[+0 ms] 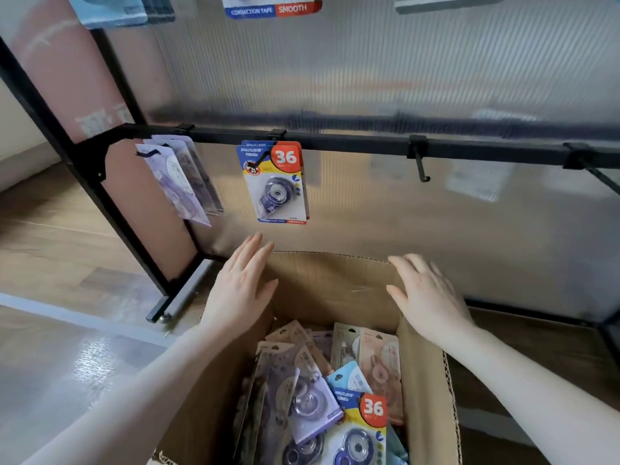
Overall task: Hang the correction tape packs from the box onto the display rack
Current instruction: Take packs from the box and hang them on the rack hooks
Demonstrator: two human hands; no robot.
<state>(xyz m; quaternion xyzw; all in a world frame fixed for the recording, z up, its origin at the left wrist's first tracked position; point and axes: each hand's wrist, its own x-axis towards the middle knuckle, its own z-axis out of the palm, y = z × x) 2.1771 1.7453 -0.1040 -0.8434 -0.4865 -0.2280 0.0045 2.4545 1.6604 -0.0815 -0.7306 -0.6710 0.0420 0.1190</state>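
1. Rack, black rail across the frame. Far-left hook carries a bunch of purple packs. Next hook carries blue "36" packs, at least two stacked. The hook to the right is bare; another at the right edge looks bare too.
2. My left hand: fingers straight and slightly spread, holding nothing, lying over the box's left wall near its far left corner.
3. Box, open cardboard, standing on the floor right against the rack's base. Loose packs fill the bottom: purple ones toward the left wall, a blue "36" pack near the front, pink-beige ones toward the right wall. All lie below and nearer to me than both hands, untouched.
4. My right hand: fingers extended, motion-blurred, empty, at the far right corner of the box rim; touching or not, cannot tell.
5. Handling, my guess: packs are light, flat card with a hard plastic blister; card bends easily, blister slick. Pinch the card edge near the top, beside the hang hole, leaving the hole free for the hook. Overlapping packs may drag neighbours up.
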